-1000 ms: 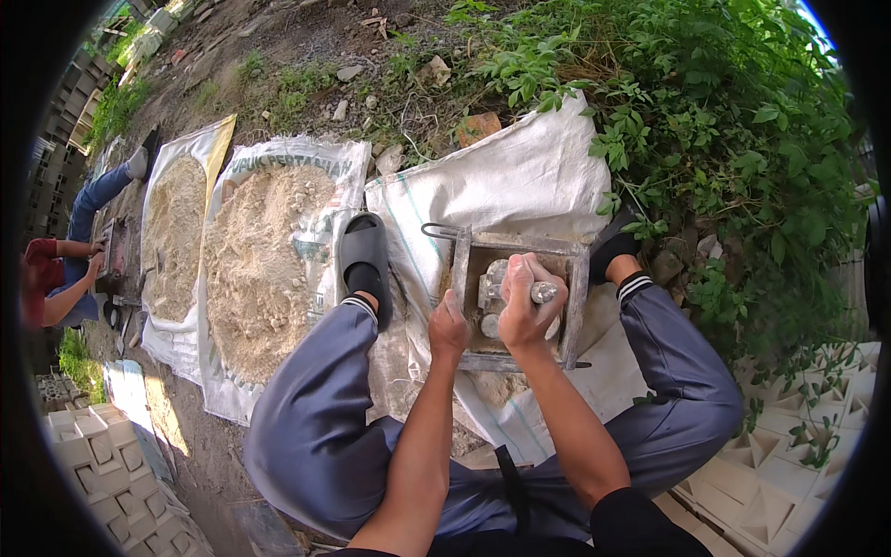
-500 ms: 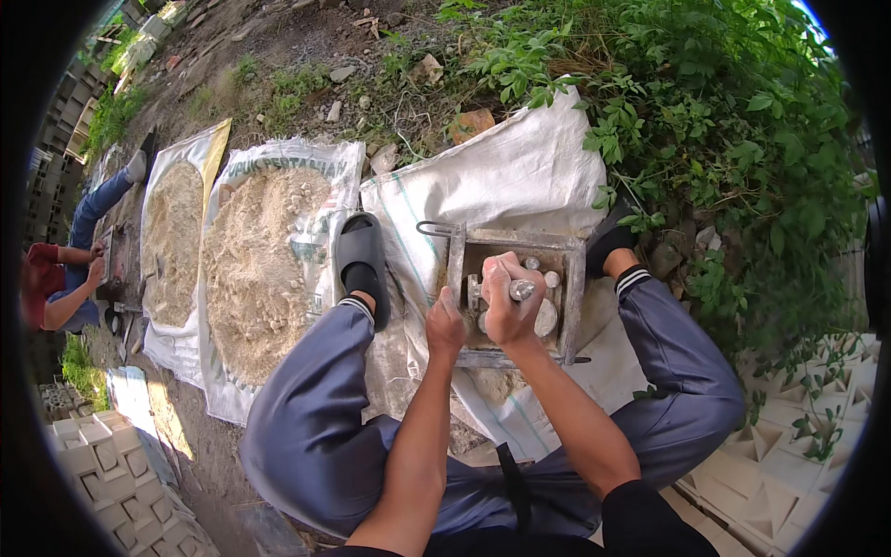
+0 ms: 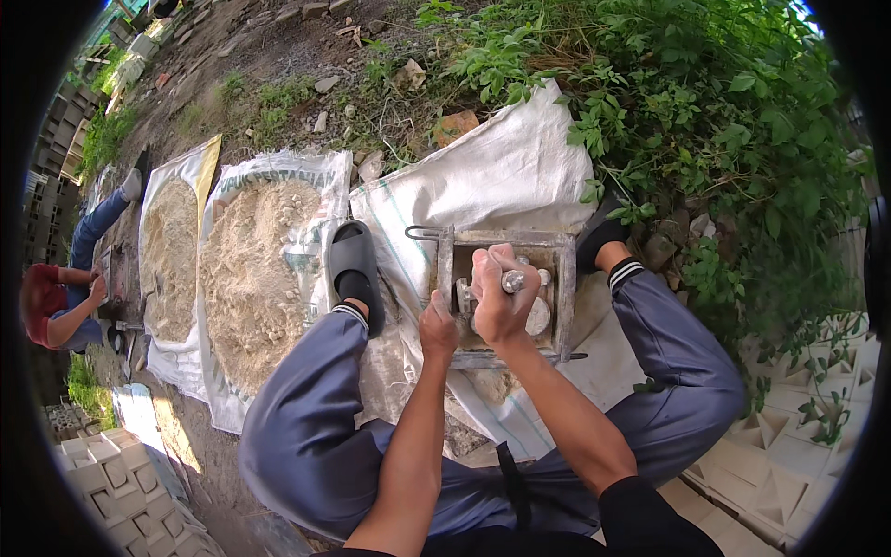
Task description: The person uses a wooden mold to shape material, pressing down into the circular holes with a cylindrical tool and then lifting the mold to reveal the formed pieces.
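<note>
Squarely over the gritty metal mould (image 3: 506,243), right hand (image 3: 497,297) clenched round a steel rod (image 3: 513,280), left hand (image 3: 438,330) gripping its rim.

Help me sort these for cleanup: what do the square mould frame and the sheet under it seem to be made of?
The mould frame looks like metal, grey and crusted with dried mix, with thin flat walls. The sheet looks like a woven plastic sack, white and creased.
</note>
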